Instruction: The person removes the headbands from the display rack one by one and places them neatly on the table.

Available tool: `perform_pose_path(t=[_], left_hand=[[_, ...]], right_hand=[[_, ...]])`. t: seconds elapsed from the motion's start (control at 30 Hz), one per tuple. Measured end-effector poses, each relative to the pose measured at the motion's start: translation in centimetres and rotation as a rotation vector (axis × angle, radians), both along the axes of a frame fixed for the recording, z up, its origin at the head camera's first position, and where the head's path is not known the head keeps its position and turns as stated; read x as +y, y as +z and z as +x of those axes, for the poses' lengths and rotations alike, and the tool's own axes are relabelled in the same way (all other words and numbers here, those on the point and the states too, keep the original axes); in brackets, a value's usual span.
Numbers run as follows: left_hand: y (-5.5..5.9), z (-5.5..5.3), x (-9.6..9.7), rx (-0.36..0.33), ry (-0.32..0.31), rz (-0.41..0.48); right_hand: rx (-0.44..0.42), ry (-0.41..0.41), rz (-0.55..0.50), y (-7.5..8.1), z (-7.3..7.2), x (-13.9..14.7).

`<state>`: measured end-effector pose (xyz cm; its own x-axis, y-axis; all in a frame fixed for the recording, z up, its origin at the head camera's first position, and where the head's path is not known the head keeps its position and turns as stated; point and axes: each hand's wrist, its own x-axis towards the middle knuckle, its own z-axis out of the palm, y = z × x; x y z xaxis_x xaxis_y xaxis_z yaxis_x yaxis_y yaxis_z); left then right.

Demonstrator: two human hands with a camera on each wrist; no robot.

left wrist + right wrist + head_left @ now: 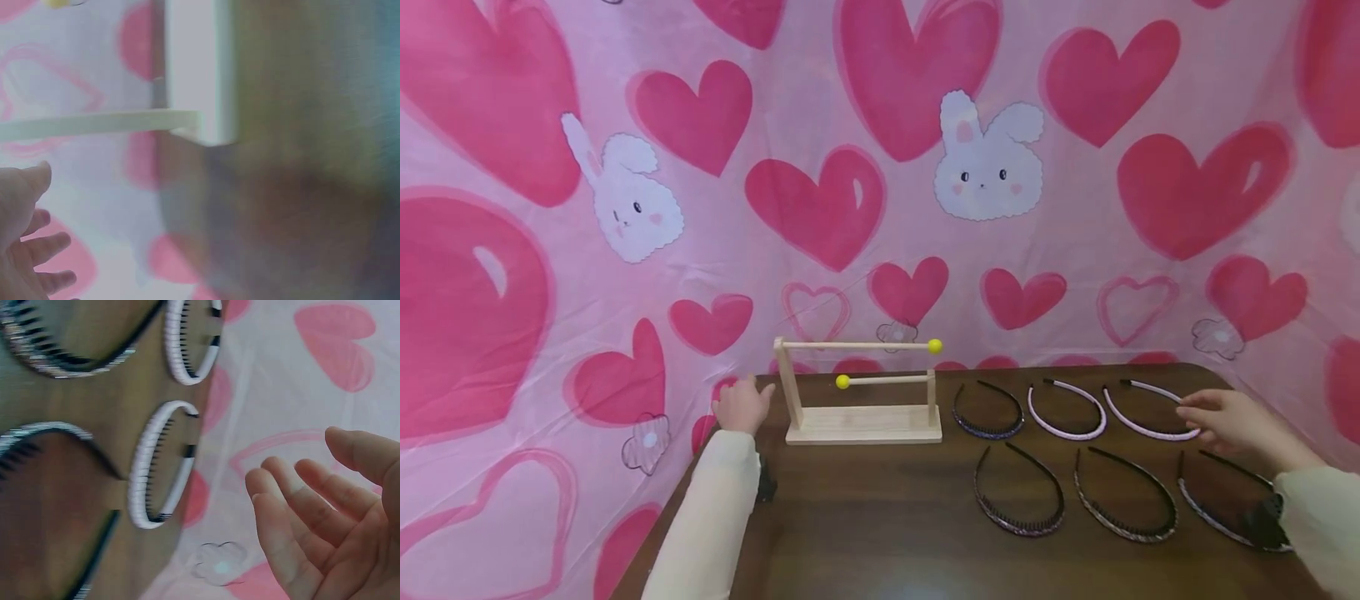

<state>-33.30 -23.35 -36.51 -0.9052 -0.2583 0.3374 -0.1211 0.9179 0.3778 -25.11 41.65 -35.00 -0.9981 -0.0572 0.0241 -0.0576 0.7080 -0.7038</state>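
Fingers spread, my left hand (743, 406) is just left of a light wooden rack (863, 425) with two horizontal rods tipped with yellow balls. In the left wrist view this hand (28, 240) holds nothing, and the rack's base (201, 69) appears blurred. My right hand (1232, 421) hovers by the rightmost pale pink headband (1150, 432), its fingers loosely bent. The right wrist view shows a gap between this hand (337, 519) and that headband (140, 469). Nothing sits between its fingers.
Left of that headband lie another pink headband (1067, 435) and a dark blue one (992, 433). The front row has a purplish (1022, 528), a glittery (1131, 533) and a silvery headband (1217, 527). Behind the brown table (865, 533) hangs a pink heart-patterned cloth (805, 100).
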Motion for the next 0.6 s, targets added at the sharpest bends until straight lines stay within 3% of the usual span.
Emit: perform_pose_path(t=[0.17, 0.3, 0.43, 0.6], left_hand=[[4.5, -0.3, -0.6, 0.084, 0.008, -0.036], [7.4, -0.5, -0.3, 0.064, -0.012, -0.058], [9.2, -1.2, 0.7, -0.004, -0.072, -0.058], [10.4, -2.2, 3.1, -0.069, -0.155, -0.090]], right_hand=[[0.186, 0.032, 0.215, 3.0, -2.2, -2.3], [0.287, 0.040, 0.336, 5.5, -3.7, -4.3], [0.287, 0.042, 0.355, 7.2, -5.0, -6.0], [0.290, 0.024, 0.337, 7.9, -6.4, -8.1]])
